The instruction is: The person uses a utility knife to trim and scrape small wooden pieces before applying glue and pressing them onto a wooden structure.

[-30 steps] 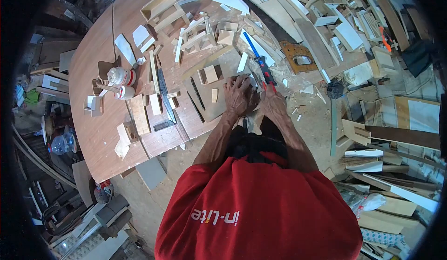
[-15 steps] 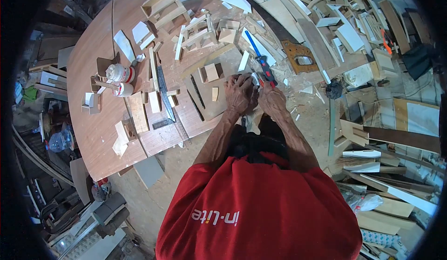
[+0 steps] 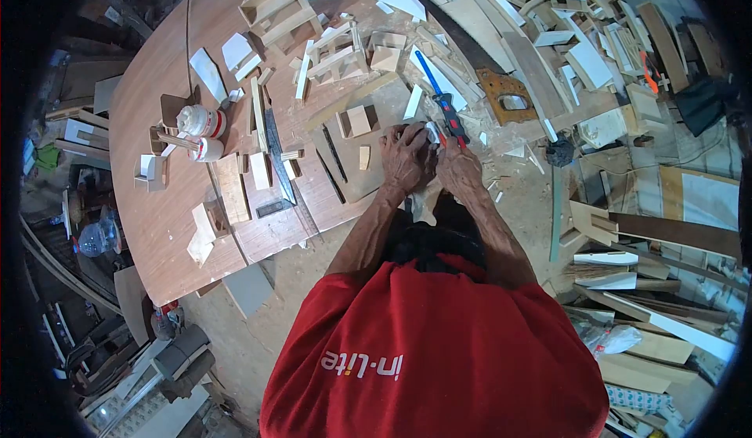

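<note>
My left hand [image 3: 403, 158] is closed at the near edge of the work table, its fingers curled beside a small white piece [image 3: 432, 132]. What lies under those fingers is hidden. Close against it, my right hand [image 3: 460, 168] is also closed, with a bit of red showing at its fingertips; the thing it grips is mostly covered. Just beyond my right hand lies a narrow saw with a blue blade and a black and red handle [image 3: 450, 117]. A small open wooden box [image 3: 358, 121] and a little wood block [image 3: 364, 157] are left of my left hand.
A large handsaw [image 3: 501, 93] lies at the far right. Wooden frames [image 3: 337, 54] and a wooden tray [image 3: 270, 3] stand at the back. A metal square [image 3: 278, 164] and glue-like white bottles [image 3: 200, 123] are at left. Wood offcuts [image 3: 603, 54] pile up at right.
Both hands stay together in nearly the same place, with slight finger movement. The small white piece shows a little more between them now.
</note>
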### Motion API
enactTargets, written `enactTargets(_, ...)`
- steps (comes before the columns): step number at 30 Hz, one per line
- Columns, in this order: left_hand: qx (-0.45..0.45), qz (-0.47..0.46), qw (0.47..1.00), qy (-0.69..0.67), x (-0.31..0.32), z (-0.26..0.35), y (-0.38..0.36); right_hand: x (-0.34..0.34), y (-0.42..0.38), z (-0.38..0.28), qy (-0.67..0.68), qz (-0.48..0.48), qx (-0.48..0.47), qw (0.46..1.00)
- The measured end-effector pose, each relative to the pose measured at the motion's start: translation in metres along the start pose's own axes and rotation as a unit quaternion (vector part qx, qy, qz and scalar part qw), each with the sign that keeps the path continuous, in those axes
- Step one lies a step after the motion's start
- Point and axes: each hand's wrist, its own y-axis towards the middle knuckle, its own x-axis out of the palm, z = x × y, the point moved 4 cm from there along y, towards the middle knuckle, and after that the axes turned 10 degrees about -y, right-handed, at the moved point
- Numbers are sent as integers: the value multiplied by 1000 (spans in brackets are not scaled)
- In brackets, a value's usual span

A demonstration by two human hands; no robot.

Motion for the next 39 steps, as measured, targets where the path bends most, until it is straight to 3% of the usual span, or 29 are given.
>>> enactTargets(2, 0, 4, 1000, 4, 0, -1, -1, 1, -2, 1, 28, 95, 44, 994)
enactTargets(6, 4, 9, 1000, -3, 1, -2, -1, 15, 4, -5, 20, 46, 4, 999)
enactTargets(8, 5, 0, 1000, 5, 0, 1, 0, 17, 2, 6, 258, 47, 165, 951)
enactTargets(12, 3, 12, 1000, -7, 3, -2, -1, -5, -1, 13, 143, 42, 104, 983)
enactTargets(15, 11, 7, 1000, -12, 5, -5, -1, 0, 7, 16, 246, 17, 112, 963)
enactTargets(17, 16, 19, 999, -23, 5, -6, -1, -27, 0, 38, 418, -28, 218, 882)
enactTargets(20, 19, -2, 1000, -20, 3, -3, 1, -41, -1, 43, 452, -56, 198, 868)
enactTargets(23, 6, 11, 999, -33, 0, -1, 1, -14, -2, 40, 494, -49, 201, 845)
enactTargets(27, 16, 25, 999, -29, 2, -4, -2, 29, -5, 14, 480, 32, 209, 851)
enactTargets(29, 11, 35, 999, -27, 2, -2, -1, 56, 2, 4, 294, 118, 209, 925)
enactTargets(33, 6, 27, 999, -19, 4, -5, -1, 20, -3, 18, 280, 146, 196, 928)
enactTargets(36, 5, 21, 1000, -10, 7, -5, -3, 4, -10, 29, 357, 115, 254, 891)
enactTargets(38, 7, 27, 1000, -11, 4, -2, 0, 25, -1, 20, 304, 102, 165, 933)
enactTargets(39, 7, 27, 1000, -12, 4, -2, 0, 14, -3, 22, 304, 102, 165, 933)
